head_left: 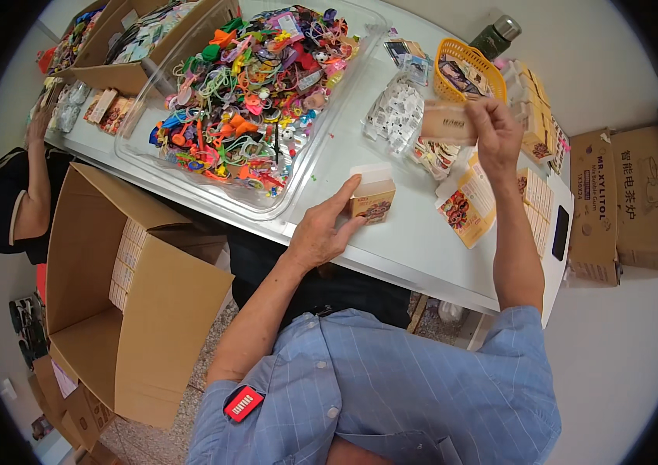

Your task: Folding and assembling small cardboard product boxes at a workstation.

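Observation:
My left hand [320, 235] is closed around the side of a small yellow-and-white carton [372, 203], which stands on the white table [375, 252] with its top flaps up. Higher and to the right, my right hand [497, 138] pinches the end of a flat tan card or packet [447, 124], blurred by motion. That piece is above a clear bag of small white packets [396, 115] and a pile of printed cut-outs [434, 157]. A flattened yellow carton [468, 203] lies below my right hand. The carton's inside cannot be made out.
A big clear tub [292, 203] of colourful trinkets fills the table's left part. At the far right are a yellow basket [461, 50], a dark green flask [496, 37], stacked cartons [534, 116] and a phone [561, 232]. An open cardboard box [162, 333] stands at left; another person's arm [33, 170] shows beyond.

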{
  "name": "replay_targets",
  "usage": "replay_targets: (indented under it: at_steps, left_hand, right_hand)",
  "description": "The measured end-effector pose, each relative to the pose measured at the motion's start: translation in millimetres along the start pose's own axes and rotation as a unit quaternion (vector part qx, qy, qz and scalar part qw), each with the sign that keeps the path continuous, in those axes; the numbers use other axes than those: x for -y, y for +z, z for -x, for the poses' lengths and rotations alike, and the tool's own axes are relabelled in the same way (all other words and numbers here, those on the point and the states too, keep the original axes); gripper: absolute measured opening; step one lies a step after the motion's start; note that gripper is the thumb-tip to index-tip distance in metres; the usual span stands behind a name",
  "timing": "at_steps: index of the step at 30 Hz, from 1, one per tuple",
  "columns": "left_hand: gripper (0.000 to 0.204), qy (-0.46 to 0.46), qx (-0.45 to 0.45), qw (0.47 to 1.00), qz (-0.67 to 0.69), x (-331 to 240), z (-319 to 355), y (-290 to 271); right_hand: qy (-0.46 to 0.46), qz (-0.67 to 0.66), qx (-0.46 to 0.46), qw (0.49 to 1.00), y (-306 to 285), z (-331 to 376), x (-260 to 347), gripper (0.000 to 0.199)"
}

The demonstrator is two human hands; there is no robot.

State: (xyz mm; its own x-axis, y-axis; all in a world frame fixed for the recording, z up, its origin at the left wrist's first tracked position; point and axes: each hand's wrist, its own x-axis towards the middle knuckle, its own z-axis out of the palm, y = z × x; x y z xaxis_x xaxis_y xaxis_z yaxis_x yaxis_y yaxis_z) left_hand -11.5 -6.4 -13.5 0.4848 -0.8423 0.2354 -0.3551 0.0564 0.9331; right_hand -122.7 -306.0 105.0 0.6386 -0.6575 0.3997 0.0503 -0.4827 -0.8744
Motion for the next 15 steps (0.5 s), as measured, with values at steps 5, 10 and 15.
replay_targets:
  at_steps: [5,10,15]
  left_hand:
    - [0.082,-0.007,0.012,1.0,0.023,2.2,-0.9,0.6]
    - [0.081,-0.011,0.026,0.999,0.024,4.9,3.2,-0.8]
    - [0.082,-0.024,0.041,0.998,0.039,-3.7,-1.0,-1.8]
  right_hand:
    - [-0.077,0.081,0.125,0.986,17.0,38.3,30.7,0.01]
    - [-0.237,0.118,0.235,0.935,41.3,41.2,49.9,0.014]
    - [-0.331,0.164,0.291,0.882,52.0,38.7,50.6,0.019]
